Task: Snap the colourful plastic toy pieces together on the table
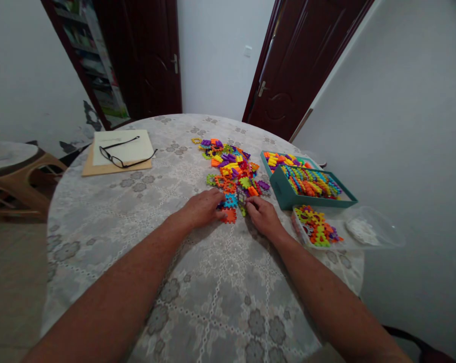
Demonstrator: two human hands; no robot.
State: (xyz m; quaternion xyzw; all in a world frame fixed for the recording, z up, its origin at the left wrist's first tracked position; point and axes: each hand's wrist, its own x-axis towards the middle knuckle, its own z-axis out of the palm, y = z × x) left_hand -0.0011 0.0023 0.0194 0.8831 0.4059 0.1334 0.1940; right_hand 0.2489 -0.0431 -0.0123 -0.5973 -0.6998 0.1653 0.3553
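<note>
My left hand is closed at the left edge of a few joined flat plastic building pieces with notched rims. A blue piece lies by its fingers, and an orange square piece is nearest the thumb. My right hand pinches the edge of a grey notched piece, just right of the blue one. Below the grey piece a bit of yellow-green shows beside the right fingertips. Beyond both hands spreads a loose pile of colourful plastic pieces. My fingers partly hide the pieces they touch.
On the right stand a teal box of lined-up pieces, its teal lid with more pieces, and a clear tub beside an open clear lid. Glasses rest on paper at left. A patterned cloth covers the round table.
</note>
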